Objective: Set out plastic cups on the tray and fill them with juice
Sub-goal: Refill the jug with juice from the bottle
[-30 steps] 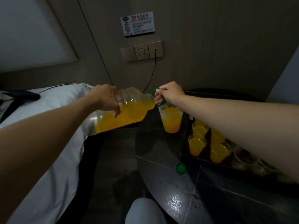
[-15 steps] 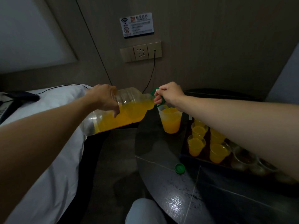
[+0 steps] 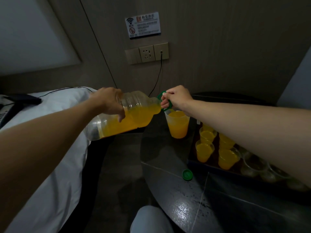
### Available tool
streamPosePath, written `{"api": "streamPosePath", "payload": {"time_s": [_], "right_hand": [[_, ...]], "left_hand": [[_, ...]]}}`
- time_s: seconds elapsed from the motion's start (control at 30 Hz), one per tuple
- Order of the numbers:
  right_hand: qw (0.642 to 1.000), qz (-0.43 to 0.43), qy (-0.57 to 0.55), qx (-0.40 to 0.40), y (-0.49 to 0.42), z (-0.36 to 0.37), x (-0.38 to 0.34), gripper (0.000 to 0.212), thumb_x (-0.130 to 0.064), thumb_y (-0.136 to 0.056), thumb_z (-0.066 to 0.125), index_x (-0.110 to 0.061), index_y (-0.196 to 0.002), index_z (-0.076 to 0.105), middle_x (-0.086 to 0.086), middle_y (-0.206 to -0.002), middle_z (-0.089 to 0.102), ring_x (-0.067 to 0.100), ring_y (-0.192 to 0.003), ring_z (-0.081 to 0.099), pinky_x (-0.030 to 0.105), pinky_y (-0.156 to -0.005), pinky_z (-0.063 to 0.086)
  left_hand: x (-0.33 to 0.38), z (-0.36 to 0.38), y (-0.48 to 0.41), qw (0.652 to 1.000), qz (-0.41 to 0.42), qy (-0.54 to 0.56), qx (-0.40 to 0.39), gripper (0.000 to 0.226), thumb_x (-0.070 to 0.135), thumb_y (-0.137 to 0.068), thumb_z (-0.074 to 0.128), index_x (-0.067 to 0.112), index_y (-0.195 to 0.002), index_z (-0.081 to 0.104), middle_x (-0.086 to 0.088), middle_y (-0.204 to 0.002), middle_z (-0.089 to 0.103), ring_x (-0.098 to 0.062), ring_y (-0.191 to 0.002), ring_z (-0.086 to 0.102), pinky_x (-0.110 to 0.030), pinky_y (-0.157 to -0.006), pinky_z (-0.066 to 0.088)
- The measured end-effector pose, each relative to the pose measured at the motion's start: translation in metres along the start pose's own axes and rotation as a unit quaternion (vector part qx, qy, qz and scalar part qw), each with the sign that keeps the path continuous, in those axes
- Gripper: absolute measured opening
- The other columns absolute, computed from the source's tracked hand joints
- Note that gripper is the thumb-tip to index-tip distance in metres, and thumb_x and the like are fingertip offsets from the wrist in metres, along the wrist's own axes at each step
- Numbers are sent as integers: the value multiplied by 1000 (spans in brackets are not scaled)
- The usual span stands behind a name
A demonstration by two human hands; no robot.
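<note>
Cups [image 3: 204, 151]: four-plus filled on tray [image 3: 218, 169], right; one taller cup [image 3: 178, 125] beside its edge. Bottle [image 3: 134, 115] gripped by left hand [image 3: 107, 101], handle [image 3: 168, 107] by right hand [image 3: 178, 96]. One cap [image 3: 187, 174] on table [image 3: 185, 207], below tray.

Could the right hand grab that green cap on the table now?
Probably not: the right hand grips the green handle of the clear plastic juice bottle, though nothing covers the round green plastic cap.

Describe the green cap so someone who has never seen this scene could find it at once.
Start at the dark round table. On its bare top, just before the tray, lies the cap. It is a small green disc lying alone; the other green thing, a ring handle, is in the right hand.
</note>
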State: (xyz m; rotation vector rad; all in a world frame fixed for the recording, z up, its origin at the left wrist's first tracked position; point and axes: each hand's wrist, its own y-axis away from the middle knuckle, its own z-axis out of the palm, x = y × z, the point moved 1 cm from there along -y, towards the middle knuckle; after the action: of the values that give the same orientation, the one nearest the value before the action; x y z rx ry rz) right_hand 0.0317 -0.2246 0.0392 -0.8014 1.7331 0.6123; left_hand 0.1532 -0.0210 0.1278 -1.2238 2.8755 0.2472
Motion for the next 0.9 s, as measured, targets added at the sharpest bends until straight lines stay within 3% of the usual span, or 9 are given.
{"api": "streamPosePath", "payload": {"time_s": [0.33, 0.53, 0.7, 0.9], "right_hand": [[1000, -13, 16, -1, 3, -1, 1, 26, -17, -104, 57, 1, -98, 74, 16, -86, 76, 25, -81, 77, 33, -78, 63], [1000, -25, 19, -1, 0, -4, 3, 25, -17, -103, 58, 0, -94, 75, 15, -81, 76, 24, -76, 77, 36, -79, 64], [999, -39, 28, -2, 1, -5, 2, 25, -17, -103, 58, -1, -94, 75, 13, -81, 76, 21, -75, 77, 33, -79, 63], [998, -49, 39, -3, 2, -8, -1, 25, -17, -104, 56, 0, -97, 74, 14, -84, 76, 21, -77, 77, 30, -78, 63]], "left_hand": [[2, 0, 0, 1000, -1, -8, -8, 80, 41, -57, 90, 24, -126, 54, -6, -119, 58, -29, -111, 53, -50, -97, 49], [6, -2, 3, 1000, -7, 3, -17, 93, 52, -37, 79, 24, -123, 56, -6, -113, 59, -30, -107, 55, -51, -95, 51], [4, -2, 2, 1000, -5, 5, -1, 85, 39, -58, 91, 22, -132, 53, -6, -120, 57, -29, -113, 54, -47, -97, 50], [3, -1, -4, 1000, -7, 1, 3, 81, 40, -57, 91, 24, -127, 54, -4, -118, 58, -27, -111, 54, -43, -91, 49]]}}
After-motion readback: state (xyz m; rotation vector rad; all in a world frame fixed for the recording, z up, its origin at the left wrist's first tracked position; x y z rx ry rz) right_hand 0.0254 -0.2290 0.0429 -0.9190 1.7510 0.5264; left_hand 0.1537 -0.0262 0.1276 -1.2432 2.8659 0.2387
